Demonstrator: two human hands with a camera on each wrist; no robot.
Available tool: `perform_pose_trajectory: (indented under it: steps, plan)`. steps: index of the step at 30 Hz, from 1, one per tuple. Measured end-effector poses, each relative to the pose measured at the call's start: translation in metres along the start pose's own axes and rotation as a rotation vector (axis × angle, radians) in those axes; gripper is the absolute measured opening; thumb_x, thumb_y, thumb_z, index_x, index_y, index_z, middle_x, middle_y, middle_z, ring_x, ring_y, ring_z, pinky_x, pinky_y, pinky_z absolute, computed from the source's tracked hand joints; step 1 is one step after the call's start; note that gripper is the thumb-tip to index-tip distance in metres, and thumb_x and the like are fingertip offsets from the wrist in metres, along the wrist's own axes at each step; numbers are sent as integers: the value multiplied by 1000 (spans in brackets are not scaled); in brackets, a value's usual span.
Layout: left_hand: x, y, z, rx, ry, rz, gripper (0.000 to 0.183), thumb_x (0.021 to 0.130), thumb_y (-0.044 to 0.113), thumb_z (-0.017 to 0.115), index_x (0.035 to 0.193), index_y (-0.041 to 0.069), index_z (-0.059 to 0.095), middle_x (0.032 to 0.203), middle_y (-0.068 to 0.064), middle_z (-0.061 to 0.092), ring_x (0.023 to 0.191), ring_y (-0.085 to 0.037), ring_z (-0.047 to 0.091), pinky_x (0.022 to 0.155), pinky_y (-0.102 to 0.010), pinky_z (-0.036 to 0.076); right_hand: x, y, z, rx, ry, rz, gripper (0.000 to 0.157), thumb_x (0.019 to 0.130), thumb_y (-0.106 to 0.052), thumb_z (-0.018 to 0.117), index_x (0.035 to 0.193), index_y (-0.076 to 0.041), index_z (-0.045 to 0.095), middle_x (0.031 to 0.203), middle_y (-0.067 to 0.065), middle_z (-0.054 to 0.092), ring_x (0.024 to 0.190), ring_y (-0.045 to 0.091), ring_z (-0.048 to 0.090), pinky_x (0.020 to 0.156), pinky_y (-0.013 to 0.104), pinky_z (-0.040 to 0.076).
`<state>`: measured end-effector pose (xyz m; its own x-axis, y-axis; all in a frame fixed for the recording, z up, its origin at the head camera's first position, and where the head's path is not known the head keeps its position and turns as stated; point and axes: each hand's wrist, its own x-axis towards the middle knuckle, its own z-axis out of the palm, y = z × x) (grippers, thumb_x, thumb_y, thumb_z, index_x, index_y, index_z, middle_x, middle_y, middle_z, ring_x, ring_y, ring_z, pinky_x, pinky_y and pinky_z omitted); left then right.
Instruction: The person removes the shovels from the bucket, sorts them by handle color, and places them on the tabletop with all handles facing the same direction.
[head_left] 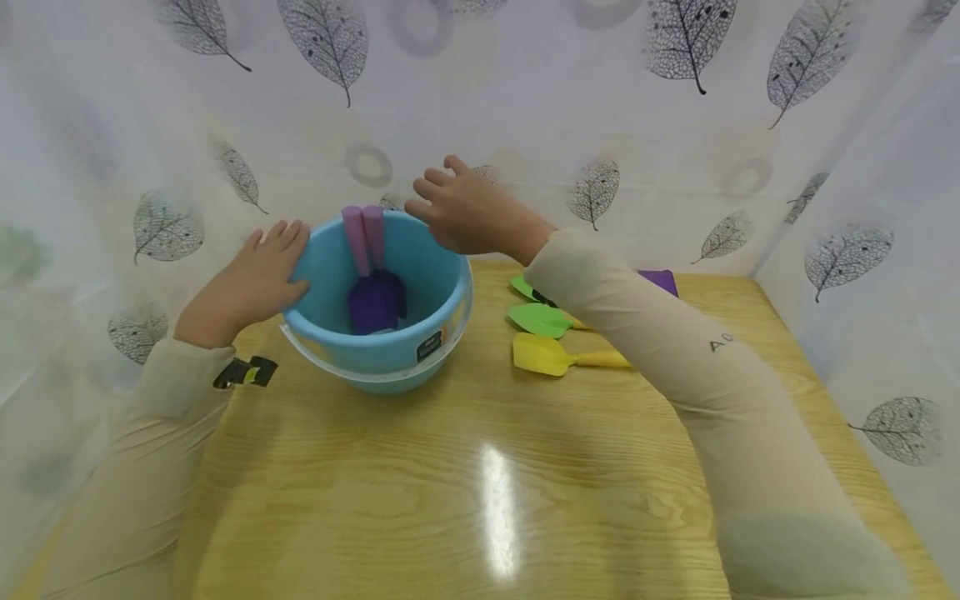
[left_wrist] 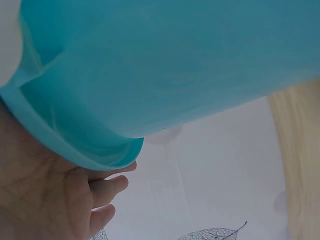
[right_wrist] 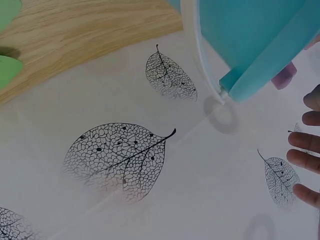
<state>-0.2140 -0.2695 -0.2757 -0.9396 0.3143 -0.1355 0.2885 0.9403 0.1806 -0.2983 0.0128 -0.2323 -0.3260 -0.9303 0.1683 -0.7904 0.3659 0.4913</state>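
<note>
A light blue bucket [head_left: 382, 354] with a white handle [head_left: 337, 367] stands upright on the table. Inside it lean two pink handles [head_left: 363, 242] above a dark purple scoop-like part [head_left: 375, 302]; its lower contents are partly hidden. My left hand [head_left: 258, 279] rests against the bucket's left rim, fingers extended; in the left wrist view the palm lies beneath the rim [left_wrist: 75, 155]. Above the bucket's right rim hovers my right hand [head_left: 468, 208], holding nothing, its fingers loosely bent. The right wrist view shows those fingertips [right_wrist: 305, 145] apart from the bucket.
Right of the bucket lie a yellow toy shovel [head_left: 542, 355], a green trowel [head_left: 542, 319], another green piece [head_left: 521, 287] and a purple piece [head_left: 660, 281], partly behind the right sleeve. A leaf-print curtain [head_left: 525, 100] hangs behind the wooden table [head_left: 390, 483].
</note>
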Motion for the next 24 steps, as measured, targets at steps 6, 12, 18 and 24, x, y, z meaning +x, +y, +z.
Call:
perform_pose_trajectory:
  steps: [6,12,18,24]
  plan:
    - [1,-1,4,-6,-13,-20,73,94,16,38,146,-10,-6,153,-30,-6,142,-46,-10,114,-60,-8,19,-10,3,13,19,-75,36,96,-14,36,126,-7,55,121,17,60,112,32,55,103,51,39]
    - [1,1,7,-8,3,-34,70,94,15,35,146,-10,-6,153,-30,-6,142,-46,-9,114,-60,-7,35,-19,7,-22,6,-158,35,96,-10,34,124,-6,55,122,16,59,115,32,54,106,52,38]
    - [0,3,9,-9,31,-32,69,95,15,34,146,-10,-5,154,-30,-3,142,-46,-6,115,-60,-5,48,-26,13,-54,30,-240,35,96,-9,39,127,-5,54,129,15,57,117,31,54,107,51,37]
    - [0,2,11,18,37,-43,69,95,16,35,146,-10,-4,154,-31,-1,143,-47,-3,115,-60,-2,59,-31,16,-64,38,-305,32,94,-8,43,123,-5,55,127,15,56,118,29,52,107,50,36]
